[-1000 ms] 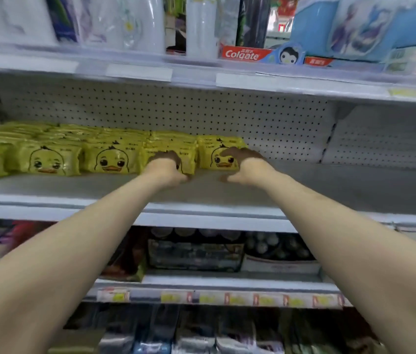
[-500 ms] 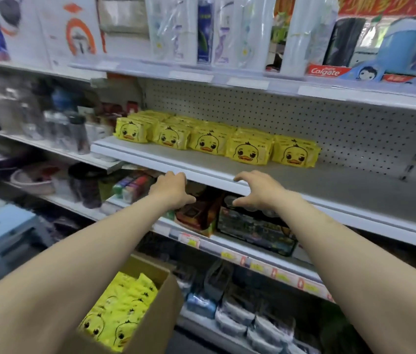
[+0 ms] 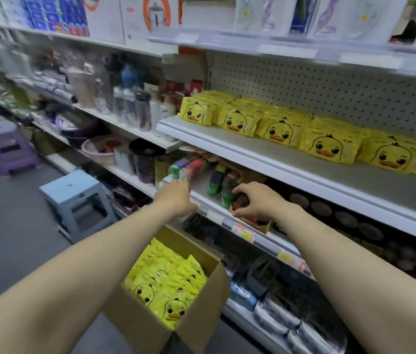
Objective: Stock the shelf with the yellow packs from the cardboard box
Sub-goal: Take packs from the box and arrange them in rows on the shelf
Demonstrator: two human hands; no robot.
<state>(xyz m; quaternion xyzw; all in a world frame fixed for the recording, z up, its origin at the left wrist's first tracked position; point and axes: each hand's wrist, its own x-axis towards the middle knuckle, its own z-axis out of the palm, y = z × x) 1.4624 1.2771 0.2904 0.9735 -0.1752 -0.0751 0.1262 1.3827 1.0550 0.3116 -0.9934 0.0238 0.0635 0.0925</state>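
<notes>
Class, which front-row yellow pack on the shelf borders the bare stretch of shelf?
The rightmost pack: bare shelf lies to its right; the other four line up to its left.

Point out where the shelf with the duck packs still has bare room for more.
The shelf is bare along its front, between the row of yellow packs and the front edge, and to the right of the last pack. The row itself is tight, pack against pack. The lower shelf is crowded.

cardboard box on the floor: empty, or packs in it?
Not empty. The cardboard box is open at the top, and yellow packs with duck faces fill it almost to the rim. Cannot tell how deep they go.
</notes>
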